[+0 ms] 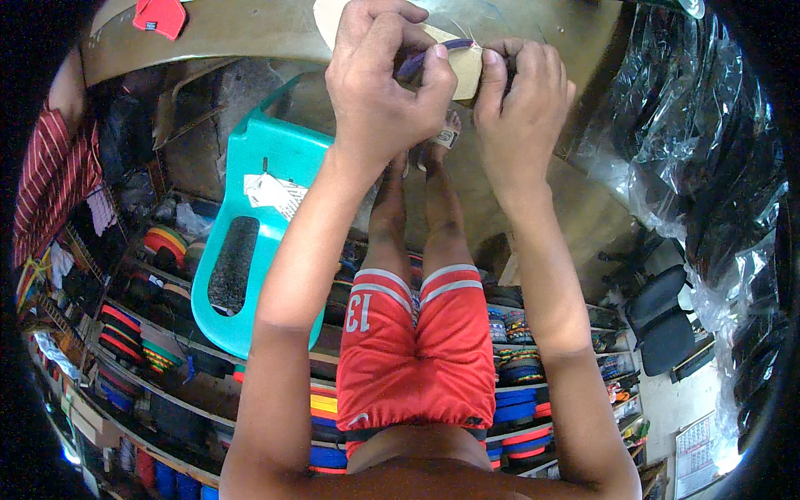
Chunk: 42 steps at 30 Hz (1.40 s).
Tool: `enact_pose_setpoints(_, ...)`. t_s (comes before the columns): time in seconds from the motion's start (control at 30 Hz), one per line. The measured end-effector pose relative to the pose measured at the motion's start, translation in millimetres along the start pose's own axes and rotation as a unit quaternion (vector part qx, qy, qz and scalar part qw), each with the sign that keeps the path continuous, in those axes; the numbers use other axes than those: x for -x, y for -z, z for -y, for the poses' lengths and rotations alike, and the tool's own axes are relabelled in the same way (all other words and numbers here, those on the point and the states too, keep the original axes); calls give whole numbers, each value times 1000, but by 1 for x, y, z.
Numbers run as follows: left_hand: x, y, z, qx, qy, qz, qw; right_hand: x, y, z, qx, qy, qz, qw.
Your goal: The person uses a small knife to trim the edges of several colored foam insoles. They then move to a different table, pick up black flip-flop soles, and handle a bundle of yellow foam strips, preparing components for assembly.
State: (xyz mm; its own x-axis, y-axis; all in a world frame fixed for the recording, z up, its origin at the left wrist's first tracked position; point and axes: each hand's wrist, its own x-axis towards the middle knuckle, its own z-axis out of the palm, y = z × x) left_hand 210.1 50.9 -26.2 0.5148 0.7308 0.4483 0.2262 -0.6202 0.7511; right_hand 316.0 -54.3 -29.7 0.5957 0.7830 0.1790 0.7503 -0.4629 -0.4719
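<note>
Above the table's near edge, my left hand [387, 92] is closed, with thumb and fingers pinching a dark purple strip [412, 65]. The strip curves along a flat cream-coloured piece [469, 77], which shows between my hands and also behind my left fingers. Loose pale thread ends [473, 40] stick out at the strip's right tip. Fingers curled and thumb pressed in, my right hand [523, 104] is closed at the cream piece's right edge, beside those threads. What lies inside its pinch is hidden.
A brown table [225, 35] spans the top, with a red fabric piece [161, 17] on it. Paper scraps [275, 193] lie on a teal plastic chair [237, 167] at left. Clear plastic sheeting [683, 125] hangs at right. Another person's striped garment [52, 179] shows far left.
</note>
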Motion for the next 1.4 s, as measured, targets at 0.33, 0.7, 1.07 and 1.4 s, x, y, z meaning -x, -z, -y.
enact_pose_setpoints(0.33,0,0,-5,-10,3,31,999,3,-1,-4,-20,11,-16,1000)
enact_pose_setpoints(0.7,8,8,10,299,190,-135,925,-8,19,8,-22,31,50,998)
enact_pose_setpoints(1.07,20,111,27,240,167,-312,904,-35,51,14,-114,83,33,989)
enact_pose_setpoints(1.4,3,50,12,173,134,-104,970,-30,57,-3,-10,73,160,984)
